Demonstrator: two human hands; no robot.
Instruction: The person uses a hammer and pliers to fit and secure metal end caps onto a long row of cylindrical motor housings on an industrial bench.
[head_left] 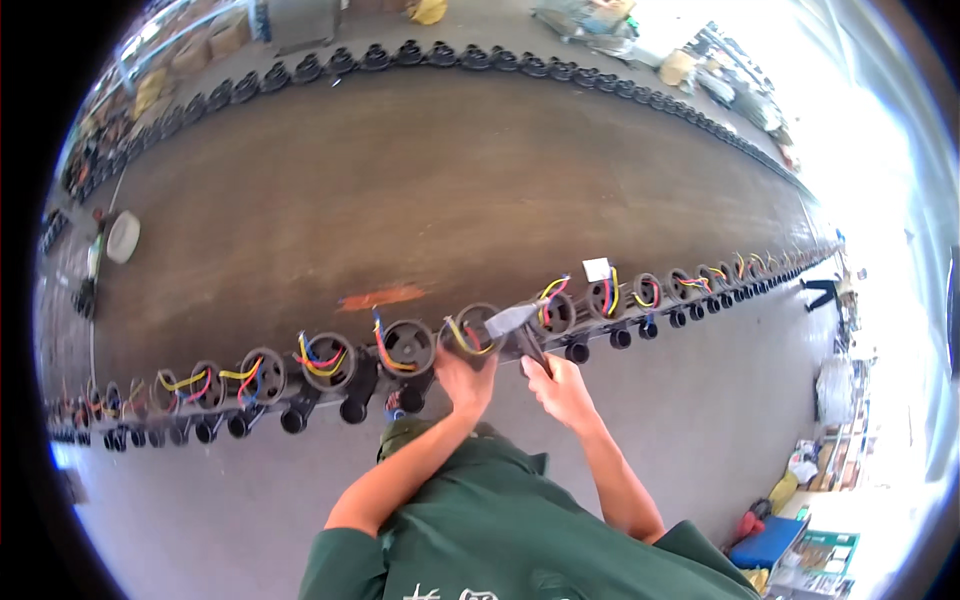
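My left hand (466, 382) is closed on the near edge of a round dark housing (482, 314), which stands in a row along the near edge of a long brown table. Yellow and red wires (470, 342) stick out of this housing. My right hand (562, 392) is wrapped round the dark handle of a hammer (511, 320). Its pale grey head is over the right side of the same housing; whether the two touch I cannot tell. Immediately left is another round housing (408, 346) with coloured wires, and another wired housing (556, 313) stands to the right.
The brown table (430, 190) stretches away, with several black round parts (375, 58) lined along its far edge. An orange-red mark (382, 297) is on its surface. A small white square (597, 269) lies by the right-hand housings. Black tubes (354, 408) jut out below the near edge.
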